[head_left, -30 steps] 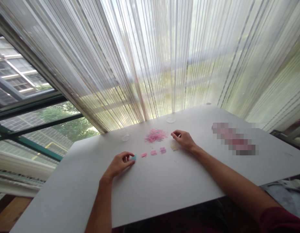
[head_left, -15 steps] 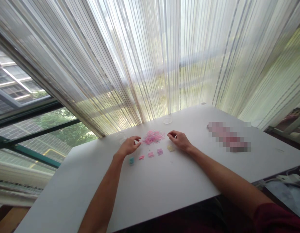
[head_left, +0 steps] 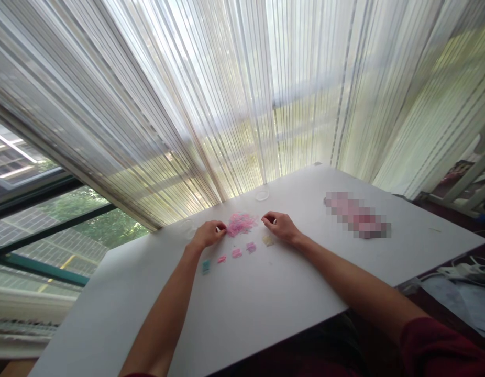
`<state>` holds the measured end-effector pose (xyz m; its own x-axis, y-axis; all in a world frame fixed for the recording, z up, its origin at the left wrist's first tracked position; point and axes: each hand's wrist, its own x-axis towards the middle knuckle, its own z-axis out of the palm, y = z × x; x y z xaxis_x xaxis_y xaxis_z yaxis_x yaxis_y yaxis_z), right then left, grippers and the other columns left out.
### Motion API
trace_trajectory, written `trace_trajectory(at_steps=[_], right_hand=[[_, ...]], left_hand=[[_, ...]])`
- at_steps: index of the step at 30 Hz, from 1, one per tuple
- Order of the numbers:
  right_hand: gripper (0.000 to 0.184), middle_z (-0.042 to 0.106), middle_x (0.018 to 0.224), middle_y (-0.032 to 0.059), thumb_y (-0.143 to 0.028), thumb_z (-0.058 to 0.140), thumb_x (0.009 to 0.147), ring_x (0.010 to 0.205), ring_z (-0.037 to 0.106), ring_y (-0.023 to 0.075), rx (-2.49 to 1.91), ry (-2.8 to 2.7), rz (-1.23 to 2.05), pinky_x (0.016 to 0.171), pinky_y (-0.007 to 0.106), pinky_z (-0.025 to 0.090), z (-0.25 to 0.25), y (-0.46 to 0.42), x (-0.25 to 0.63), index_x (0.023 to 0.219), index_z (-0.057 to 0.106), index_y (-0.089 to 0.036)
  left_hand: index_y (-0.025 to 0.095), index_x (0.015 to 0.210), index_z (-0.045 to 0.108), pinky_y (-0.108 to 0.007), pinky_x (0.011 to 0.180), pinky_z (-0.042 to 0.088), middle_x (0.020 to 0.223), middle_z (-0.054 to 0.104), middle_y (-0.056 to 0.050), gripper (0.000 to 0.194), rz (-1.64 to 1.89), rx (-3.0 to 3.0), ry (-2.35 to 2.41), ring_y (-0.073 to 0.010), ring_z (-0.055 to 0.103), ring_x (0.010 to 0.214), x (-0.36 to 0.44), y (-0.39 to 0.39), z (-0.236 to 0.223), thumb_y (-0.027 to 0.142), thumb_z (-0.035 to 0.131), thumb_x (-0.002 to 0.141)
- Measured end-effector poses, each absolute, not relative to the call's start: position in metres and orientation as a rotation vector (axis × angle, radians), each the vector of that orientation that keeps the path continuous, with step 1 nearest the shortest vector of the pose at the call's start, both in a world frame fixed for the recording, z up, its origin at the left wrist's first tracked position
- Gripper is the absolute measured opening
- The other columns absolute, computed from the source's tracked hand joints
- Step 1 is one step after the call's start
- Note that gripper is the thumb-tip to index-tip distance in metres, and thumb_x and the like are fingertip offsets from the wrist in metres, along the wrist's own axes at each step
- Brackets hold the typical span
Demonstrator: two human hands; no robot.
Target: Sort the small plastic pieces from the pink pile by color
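Note:
A loose heap of thin pink and purple strands, perhaps small rubber bands, lies on the white table. My left hand is at the heap's left edge, thumb and fingertips pinched together; anything between them is too small to make out. On the heap's right, my right hand holds its fingers curled in a pinch, contents hidden. In front lies a row of small piles: teal, red-pink, pink, purple and pale yellow, the last just below my right hand.
A clear round lid or dish sits behind the heap, and a clear container stands behind my left hand. A blurred-out pinkish object lies to the right. Sheer striped curtains hang along the table's far edge.
My left hand's fingers, spread before, have closed together at the heap's edge. My right hand stays pinched beside the heap. The whole view has shifted slightly.

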<state>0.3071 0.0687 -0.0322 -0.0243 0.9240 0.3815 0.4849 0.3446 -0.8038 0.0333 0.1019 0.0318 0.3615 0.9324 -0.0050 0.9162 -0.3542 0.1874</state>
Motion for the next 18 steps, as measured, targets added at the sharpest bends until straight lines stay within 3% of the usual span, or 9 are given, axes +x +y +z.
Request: trace_trajectory(at_steps=[18], right_hand=[[0.018, 0.071, 0.073, 0.0018, -0.028, 0.056, 0.083, 0.065, 0.062, 0.0140, -1.287, -1.680, 0.546, 0.064, 0.025, 0.046, -0.0336, 0.0697, 0.3082, 0.081, 0.071, -0.018]], left_hand=[[0.019, 0.089, 0.075, -0.026, 0.066, 0.047, 0.085, 0.074, -0.005, 0.031, 0.293, 2.455, 1.627, -0.0183, 0.064, 0.071, 0.0308, 0.0986, 0.0422, 0.041, 0.054, 0.083]])
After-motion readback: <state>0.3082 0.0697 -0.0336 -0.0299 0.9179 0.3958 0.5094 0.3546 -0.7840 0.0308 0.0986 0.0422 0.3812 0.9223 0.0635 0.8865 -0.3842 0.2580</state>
